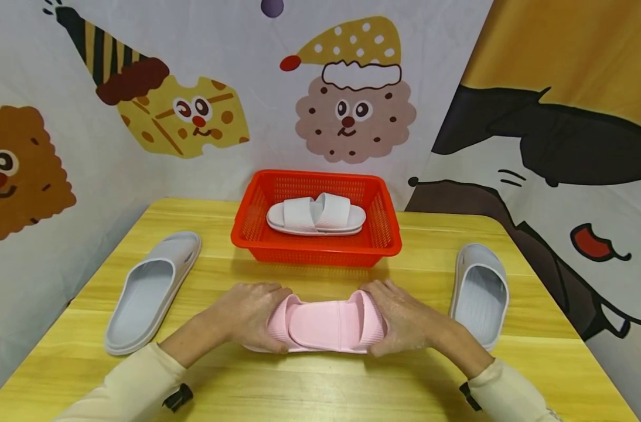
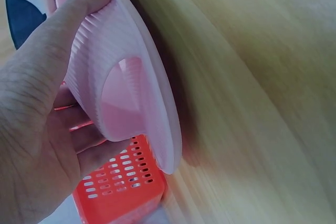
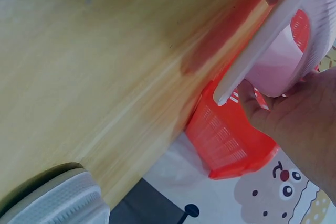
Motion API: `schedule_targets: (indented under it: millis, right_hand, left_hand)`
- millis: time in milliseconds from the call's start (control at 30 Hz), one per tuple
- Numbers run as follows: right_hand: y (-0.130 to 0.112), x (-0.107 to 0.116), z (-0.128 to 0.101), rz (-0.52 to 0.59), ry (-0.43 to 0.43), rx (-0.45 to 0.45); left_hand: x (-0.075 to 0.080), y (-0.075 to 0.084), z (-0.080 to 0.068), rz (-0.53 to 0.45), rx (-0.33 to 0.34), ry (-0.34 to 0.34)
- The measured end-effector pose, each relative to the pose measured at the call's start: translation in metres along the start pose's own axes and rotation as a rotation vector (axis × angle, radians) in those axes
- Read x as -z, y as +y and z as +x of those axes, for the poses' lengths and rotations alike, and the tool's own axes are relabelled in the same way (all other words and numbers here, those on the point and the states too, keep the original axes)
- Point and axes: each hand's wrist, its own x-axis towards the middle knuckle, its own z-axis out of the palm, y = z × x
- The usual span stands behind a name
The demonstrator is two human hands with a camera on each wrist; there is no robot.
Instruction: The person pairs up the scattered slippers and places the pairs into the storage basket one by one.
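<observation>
A pair of pink slippers (image 1: 320, 325) lies sole to sole lengthwise between my hands, one ribbed strap toward each end. My left hand (image 1: 254, 316) grips the left strap end; in the left wrist view its thumb presses near the sole's edge while the fingers curl under the strap (image 2: 89, 56). On the other end, my right hand (image 1: 405, 319) holds the right strap, its fingers partly hidden behind it. Both wrist views show the slippers' sole edge (image 3: 252, 61) close over the table, with a shadow beside it.
Behind the slippers stands a red plastic basket (image 1: 310, 257) holding a pair of white slippers (image 1: 316, 214). One grey slipper (image 1: 152, 287) lies at the table's left, another grey slipper (image 1: 480, 293) at the right. A patterned cloth (image 1: 268, 105) hangs behind the wooden table (image 1: 320, 390).
</observation>
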Motion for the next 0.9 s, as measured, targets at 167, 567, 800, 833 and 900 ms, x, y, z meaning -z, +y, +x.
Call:
schedule_targets:
  millis: [167, 567, 800, 833, 900]
  right_hand:
    - [-0.002, -0.002, 0.002, -0.005, -0.001, 0.004]
    - [-0.007, -0.006, 0.006, -0.012, -0.01, 0.02]
    - [-0.007, -0.01, 0.007, -0.013, 0.01, 0.049]
    - [-0.007, -0.011, 0.007, -0.012, 0.012, 0.052]
    - [-0.008, -0.011, 0.008, -0.012, 0.012, 0.047]
  left_hand:
    - [-0.001, 0.002, 0.002, -0.023, -0.002, -0.001]
    - [-0.004, 0.005, 0.002, -0.019, -0.006, 0.024]
    - [-0.007, 0.005, 0.002, -0.021, 0.002, 0.035]
    - [-0.007, 0.005, 0.002, -0.018, 0.002, 0.039]
    - [-0.008, 0.006, 0.003, -0.014, 0.004, 0.044]
